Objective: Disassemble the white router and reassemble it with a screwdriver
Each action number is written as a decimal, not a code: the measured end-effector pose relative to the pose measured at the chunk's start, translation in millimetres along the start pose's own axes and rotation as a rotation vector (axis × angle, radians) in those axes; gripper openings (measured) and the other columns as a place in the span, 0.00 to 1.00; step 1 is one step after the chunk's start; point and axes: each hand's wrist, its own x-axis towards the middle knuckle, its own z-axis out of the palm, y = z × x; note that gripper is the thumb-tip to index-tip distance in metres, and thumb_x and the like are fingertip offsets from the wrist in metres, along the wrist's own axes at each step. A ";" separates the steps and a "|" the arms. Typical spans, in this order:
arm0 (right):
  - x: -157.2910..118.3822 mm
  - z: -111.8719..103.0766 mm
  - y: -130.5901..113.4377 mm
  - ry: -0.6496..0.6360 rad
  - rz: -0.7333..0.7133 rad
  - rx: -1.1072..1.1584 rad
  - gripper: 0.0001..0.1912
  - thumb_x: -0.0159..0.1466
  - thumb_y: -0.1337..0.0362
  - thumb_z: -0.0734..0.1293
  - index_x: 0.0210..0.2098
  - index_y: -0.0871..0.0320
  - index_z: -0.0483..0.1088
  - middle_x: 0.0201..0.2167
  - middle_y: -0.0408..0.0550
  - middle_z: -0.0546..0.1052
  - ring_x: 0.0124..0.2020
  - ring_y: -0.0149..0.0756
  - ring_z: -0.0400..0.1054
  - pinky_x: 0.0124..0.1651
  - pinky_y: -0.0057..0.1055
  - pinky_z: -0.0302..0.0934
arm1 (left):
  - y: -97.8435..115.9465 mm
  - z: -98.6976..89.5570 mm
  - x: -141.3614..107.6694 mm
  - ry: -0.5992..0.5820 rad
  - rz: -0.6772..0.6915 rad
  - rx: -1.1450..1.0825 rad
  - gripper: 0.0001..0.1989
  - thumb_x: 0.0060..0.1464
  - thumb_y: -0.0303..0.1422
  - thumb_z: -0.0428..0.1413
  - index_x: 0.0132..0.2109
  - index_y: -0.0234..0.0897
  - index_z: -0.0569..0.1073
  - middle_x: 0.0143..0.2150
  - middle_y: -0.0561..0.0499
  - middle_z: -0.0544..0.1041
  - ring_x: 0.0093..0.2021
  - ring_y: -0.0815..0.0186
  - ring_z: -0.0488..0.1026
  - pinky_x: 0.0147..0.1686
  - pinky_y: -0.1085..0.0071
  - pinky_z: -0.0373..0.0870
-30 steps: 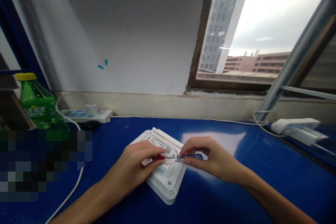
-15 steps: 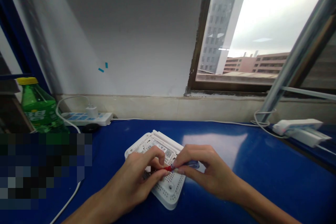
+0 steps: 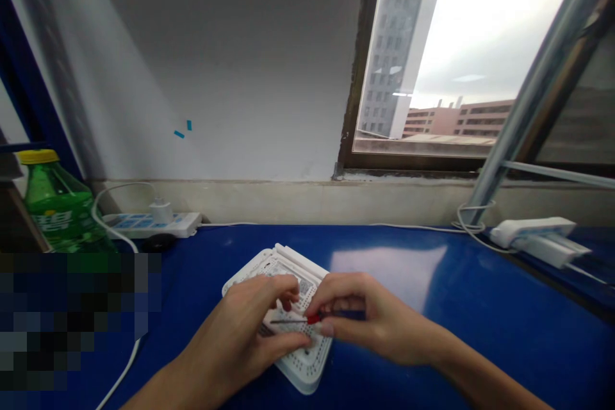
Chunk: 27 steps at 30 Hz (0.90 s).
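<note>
Head-worn view, looking forward, down at left hand (image 3: 235, 327), right hand (image 3: 369, 317).

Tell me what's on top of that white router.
The router shows a label with a QR code, and rows of vent holes. The left hand and the right hand, holding a screwdriver, cover its middle, hiding what lies beneath them.

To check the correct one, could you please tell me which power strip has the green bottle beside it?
The white strip at the view's left, next to the green bottle; the other strip lies at far right, by the metal pole.
</note>
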 end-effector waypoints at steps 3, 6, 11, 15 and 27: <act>-2.4 -24.8 -2.7 0.054 0.026 -0.102 0.12 0.65 0.58 0.73 0.43 0.60 0.79 0.39 0.50 0.80 0.39 0.35 0.73 0.44 0.29 0.68 | -3.8 -9.1 1.7 -0.017 -0.004 0.112 0.27 0.53 0.44 0.68 0.56 0.46 0.66 0.48 0.51 0.80 0.46 0.60 0.79 0.44 0.67 0.75; -8.6 -61.0 -3.0 0.122 0.068 -0.241 0.14 0.66 0.56 0.71 0.43 0.61 0.79 0.39 0.51 0.81 0.40 0.37 0.75 0.45 0.31 0.68 | -11.1 -18.4 2.6 -0.144 -0.011 0.212 0.33 0.56 0.49 0.64 0.64 0.48 0.64 0.62 0.44 0.73 0.62 0.51 0.70 0.59 0.53 0.70; -25.5 -113.5 1.1 0.193 0.110 -0.487 0.11 0.63 0.59 0.71 0.39 0.61 0.80 0.37 0.51 0.83 0.40 0.40 0.77 0.46 0.32 0.69 | -23.4 -24.6 0.8 -0.463 -0.085 0.324 0.43 0.54 0.61 0.58 0.72 0.60 0.55 0.76 0.48 0.51 0.74 0.38 0.47 0.65 0.31 0.52; -37.8 -133.0 3.3 0.195 0.207 -0.636 0.09 0.59 0.65 0.70 0.37 0.60 0.83 0.34 0.51 0.84 0.37 0.43 0.78 0.41 0.33 0.70 | -24.7 -24.7 -0.4 -0.595 -0.148 0.305 0.43 0.56 0.62 0.54 0.73 0.63 0.48 0.77 0.49 0.47 0.74 0.38 0.47 0.65 0.30 0.51; -33.4 -120.6 3.5 0.098 0.160 -0.707 0.12 0.58 0.69 0.68 0.38 0.58 0.83 0.31 0.48 0.83 0.31 0.37 0.75 0.32 0.29 0.63 | -16.0 -15.9 0.0 -0.448 -0.178 0.432 0.32 0.61 0.58 0.52 0.69 0.66 0.59 0.70 0.50 0.66 0.62 0.40 0.65 0.55 0.38 0.66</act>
